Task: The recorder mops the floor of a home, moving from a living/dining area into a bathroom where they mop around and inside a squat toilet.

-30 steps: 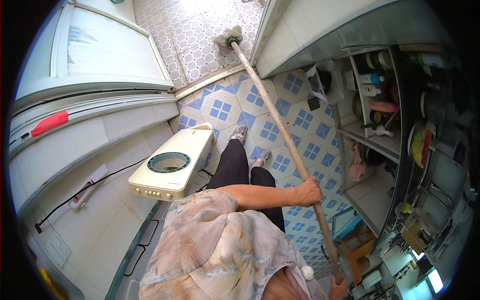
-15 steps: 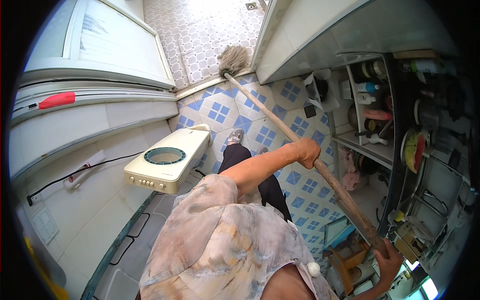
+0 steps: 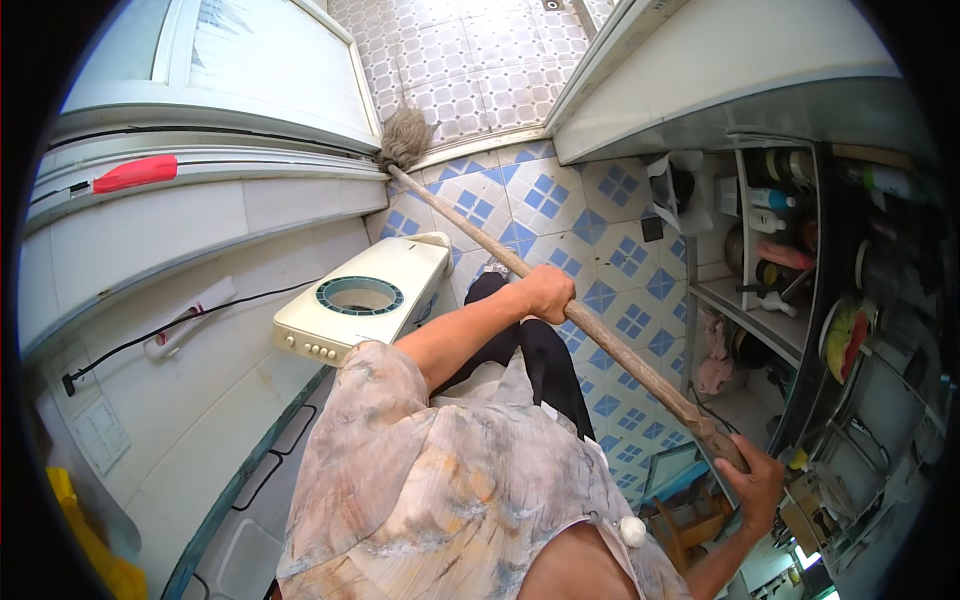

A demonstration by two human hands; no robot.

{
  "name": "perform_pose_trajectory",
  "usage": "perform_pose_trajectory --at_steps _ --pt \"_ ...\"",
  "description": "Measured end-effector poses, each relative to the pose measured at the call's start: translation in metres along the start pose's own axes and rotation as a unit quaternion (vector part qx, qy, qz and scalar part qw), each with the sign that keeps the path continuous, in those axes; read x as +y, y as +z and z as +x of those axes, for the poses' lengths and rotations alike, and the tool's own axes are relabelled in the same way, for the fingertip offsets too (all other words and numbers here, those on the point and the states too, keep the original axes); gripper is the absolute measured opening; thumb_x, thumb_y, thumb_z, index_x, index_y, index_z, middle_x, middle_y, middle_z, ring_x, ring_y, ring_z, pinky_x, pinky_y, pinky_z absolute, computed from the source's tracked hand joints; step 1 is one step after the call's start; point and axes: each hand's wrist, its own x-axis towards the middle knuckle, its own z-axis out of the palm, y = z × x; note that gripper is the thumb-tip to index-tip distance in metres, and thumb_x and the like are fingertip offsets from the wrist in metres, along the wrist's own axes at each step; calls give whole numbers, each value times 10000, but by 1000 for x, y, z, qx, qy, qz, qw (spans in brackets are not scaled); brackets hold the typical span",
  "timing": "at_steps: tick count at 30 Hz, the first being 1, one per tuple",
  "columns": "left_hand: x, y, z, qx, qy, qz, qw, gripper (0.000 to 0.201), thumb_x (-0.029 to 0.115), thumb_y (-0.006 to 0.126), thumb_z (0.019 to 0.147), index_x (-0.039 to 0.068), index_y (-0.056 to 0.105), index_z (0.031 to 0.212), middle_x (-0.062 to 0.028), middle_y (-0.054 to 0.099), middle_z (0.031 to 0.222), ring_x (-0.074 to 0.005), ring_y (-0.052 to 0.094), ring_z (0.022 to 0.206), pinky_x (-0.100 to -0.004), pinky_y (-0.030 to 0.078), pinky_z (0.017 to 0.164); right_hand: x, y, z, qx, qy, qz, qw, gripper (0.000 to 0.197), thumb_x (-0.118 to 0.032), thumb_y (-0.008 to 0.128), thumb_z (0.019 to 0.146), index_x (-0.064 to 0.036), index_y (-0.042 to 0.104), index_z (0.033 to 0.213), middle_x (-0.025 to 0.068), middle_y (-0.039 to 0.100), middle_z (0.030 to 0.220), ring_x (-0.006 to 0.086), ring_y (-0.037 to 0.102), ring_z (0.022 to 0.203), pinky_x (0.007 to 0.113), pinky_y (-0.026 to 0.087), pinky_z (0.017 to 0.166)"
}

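A string mop (image 3: 625, 350) with a long wooden handle slants across the view. Around the middle of its handle my left hand (image 3: 548, 293) is closed. Near the upper end of the handle, at the right, my right hand (image 3: 755, 482) grips it with the fingers wrapped round. The grey mop head (image 3: 407, 137) lies on the door threshold (image 3: 480, 143), by the left side of the doorway. Below the handle are my dark-trousered legs; one patterned shoe shows in part behind the left forearm.
A cream appliance (image 3: 362, 300) with a round opening and knobs stands at the left, close to my left arm. An open shelf (image 3: 745, 315) with bottles and kitchenware lines the right. Blue-and-white tiles (image 3: 545, 195) cover the floor. A white door (image 3: 270, 60) stands at the upper left.
The mop head has moved left along the threshold to the doorway's left side. Both hands have shifted left with the handle and still hold it. The view has shifted slightly.
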Motion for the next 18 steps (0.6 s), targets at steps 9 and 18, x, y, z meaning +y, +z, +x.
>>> perform_pose_trajectory --at_steps 9,18 --pt "18 6 7 49 -22 13 998 194 274 686 568 152 700 719 -113 645 645 -324 649 656 -444 506 615 16 -3 -19 85 -23 -116 989 198 -134 705 794 -14 680 950 159 641 770 293 619 656 368 476 606" --pt "96 -34 74 153 59 -18 986 238 275 710 526 142 689 721 -97 643 654 -306 644 672 -421 492 633 16 -83 -64 197 23 -269 943 222 -128 547 950 46 646 856 168 641 737 291 606 598 373 463 564"
